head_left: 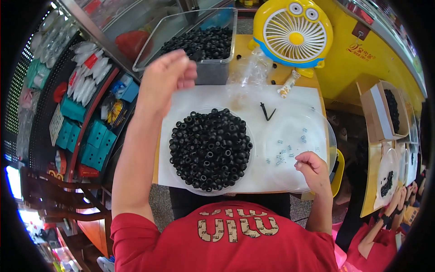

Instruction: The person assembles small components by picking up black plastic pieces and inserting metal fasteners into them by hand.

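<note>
My left hand [170, 77] is raised beside the near wall of a clear plastic bin [215, 68] of black parts. Its fingers are loosely curled and a little smeared, so whether they hold anything does not show. Over a clear round tray [324, 124] on the right, my right hand [313, 171] has thumb and forefinger pinched; what sits between them is too small to name. Tiny pale-blue springs [281, 154] lie scattered on that tray. To its left, a shallow round dish [252, 170] bears a heap of small black ring-shaped parts [210, 152].
Behind the trays are a black cable tie [266, 112], a crumpled clear bag [249, 72], a small wrapped packet [288, 85] and a yellow toy-shaped fan [292, 36]. Shelves of packaged goods [86, 113] stand left. At far right, people work by a cardboard box [379, 111].
</note>
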Demonstrator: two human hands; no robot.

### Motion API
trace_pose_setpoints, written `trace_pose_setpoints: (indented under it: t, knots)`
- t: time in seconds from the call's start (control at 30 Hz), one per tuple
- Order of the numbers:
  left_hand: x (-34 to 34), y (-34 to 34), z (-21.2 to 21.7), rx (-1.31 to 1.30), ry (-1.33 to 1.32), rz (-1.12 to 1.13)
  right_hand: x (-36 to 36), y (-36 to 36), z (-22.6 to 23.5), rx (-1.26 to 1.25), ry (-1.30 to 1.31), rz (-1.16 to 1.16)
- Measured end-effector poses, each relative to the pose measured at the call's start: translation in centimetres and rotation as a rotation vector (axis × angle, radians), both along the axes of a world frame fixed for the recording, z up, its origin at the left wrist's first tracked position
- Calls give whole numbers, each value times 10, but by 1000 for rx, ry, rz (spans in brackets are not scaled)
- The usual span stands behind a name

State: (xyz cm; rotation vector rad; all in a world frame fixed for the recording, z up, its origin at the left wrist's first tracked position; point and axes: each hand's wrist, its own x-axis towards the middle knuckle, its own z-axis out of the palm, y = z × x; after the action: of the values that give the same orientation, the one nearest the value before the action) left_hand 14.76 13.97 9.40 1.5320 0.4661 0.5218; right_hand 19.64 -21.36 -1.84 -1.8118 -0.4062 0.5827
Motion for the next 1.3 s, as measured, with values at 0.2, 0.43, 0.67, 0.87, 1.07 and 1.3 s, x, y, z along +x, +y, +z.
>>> trace_pose_setpoints:
  t: [0.2,0.43,0.67,0.87,1.07,1.3]
  knots:
    - [-30,-9,-21,107,174,-89,-1,6,-6,51,48,35]
    - [-63,-43,-72,832,504,-265,-3,25,-2,123,141,104]
    - [-63,-46,-85,882,501,-279,-13,44,5,144,92,212]
    - [-80,-52,-79,-324,229,-260,-21,69,6,196,110,235]
    - [-98,-74,-80,-546,177,-352,-35,108,21,482,419,316]
    - [-105,-88,-79,-393,176,-380,-43,118,24,437,403,383]
